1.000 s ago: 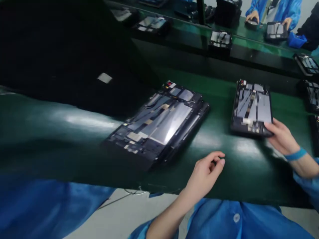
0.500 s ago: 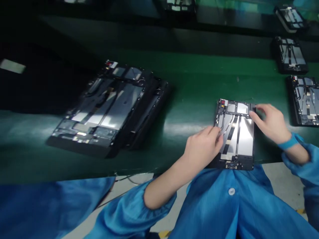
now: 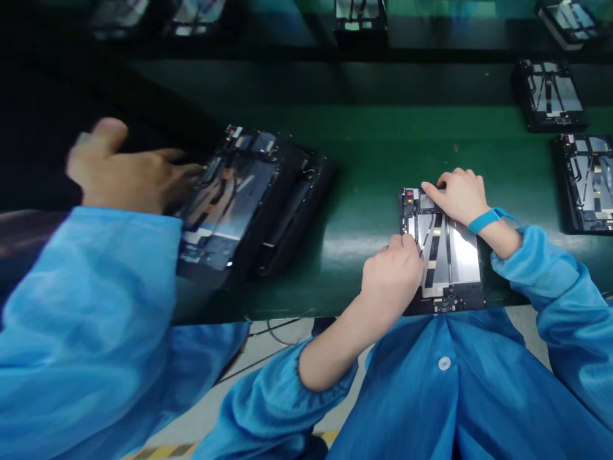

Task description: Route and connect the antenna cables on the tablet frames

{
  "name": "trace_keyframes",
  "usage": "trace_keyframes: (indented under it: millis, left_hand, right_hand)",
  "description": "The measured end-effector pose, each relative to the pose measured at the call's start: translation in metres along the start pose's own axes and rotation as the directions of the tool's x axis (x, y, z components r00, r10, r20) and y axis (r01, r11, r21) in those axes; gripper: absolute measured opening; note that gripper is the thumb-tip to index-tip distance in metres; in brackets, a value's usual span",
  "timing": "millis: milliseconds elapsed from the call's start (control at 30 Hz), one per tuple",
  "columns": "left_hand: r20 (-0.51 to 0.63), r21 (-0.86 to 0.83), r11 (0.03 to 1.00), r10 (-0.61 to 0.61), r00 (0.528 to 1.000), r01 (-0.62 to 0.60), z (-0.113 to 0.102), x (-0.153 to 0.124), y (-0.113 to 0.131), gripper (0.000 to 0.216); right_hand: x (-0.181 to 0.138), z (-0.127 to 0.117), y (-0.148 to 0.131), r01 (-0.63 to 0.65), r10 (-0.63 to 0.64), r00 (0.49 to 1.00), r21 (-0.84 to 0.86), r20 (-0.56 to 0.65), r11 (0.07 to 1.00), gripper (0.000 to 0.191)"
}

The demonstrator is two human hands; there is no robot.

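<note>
An open tablet (image 3: 453,259) with bare circuit parts and silver shielding lies face down at the near edge of the green belt (image 3: 373,160). My left hand (image 3: 393,276) is curled on its left edge, fingertips on the upper left part. My right hand (image 3: 458,195), a blue band on its wrist, presses bent fingers on the tablet's top left corner.
To the left lies a stack of open tablets (image 3: 258,198), and a co-worker's hand (image 3: 125,167) in a blue sleeve (image 3: 90,306) reaches onto it. More tablets lie at the right (image 3: 587,182) and far right (image 3: 550,94), and further ones on the back belt (image 3: 359,14).
A co-worker's arm has come in from the left onto the stack. My right hand slid from the tablet's top right to its top left corner. My left hand stayed at the left edge.
</note>
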State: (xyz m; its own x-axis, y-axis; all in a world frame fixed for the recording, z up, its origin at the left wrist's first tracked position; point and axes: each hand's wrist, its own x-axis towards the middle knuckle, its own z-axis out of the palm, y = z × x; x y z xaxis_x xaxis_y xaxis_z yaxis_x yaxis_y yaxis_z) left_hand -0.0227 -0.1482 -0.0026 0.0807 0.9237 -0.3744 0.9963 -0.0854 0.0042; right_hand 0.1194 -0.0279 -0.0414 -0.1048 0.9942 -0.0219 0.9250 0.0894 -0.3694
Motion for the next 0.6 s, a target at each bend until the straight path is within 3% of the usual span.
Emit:
trace_keyframes:
  millis: [167, 367, 500, 600]
  left_hand:
    - [-0.031, -0.051, 0.998, -0.041, 0.999, 0.039, -0.017, 0.018, 0.006, 0.036]
    - [-0.015, -0.052, 0.995, 0.079, 0.997, -0.079, -0.027, 0.036, 0.003, 0.034]
    - [-0.032, -0.146, 0.987, 0.069, 0.997, -0.073, -0.021, 0.026, -0.019, 0.022]
    - [-0.165, -0.321, 0.947, -0.031, 0.986, -0.024, -0.004, 0.012, -0.047, 0.011]
  right_hand:
    - [0.009, -0.002, -0.015, 0.101, -0.101, 0.995, 0.063, 0.001, 0.993, 0.02]
    - [-0.006, -0.003, 0.003, 0.182, -0.173, 0.983, 0.219, -0.061, 0.959, 0.005]
    - [-0.019, -0.004, 0.009, 0.181, -0.166, 0.983, 0.236, -0.082, 0.955, 0.005]
    - [-0.028, -0.005, 0.005, 0.198, -0.18, 0.978, 0.207, -0.105, 0.958, 0.007]
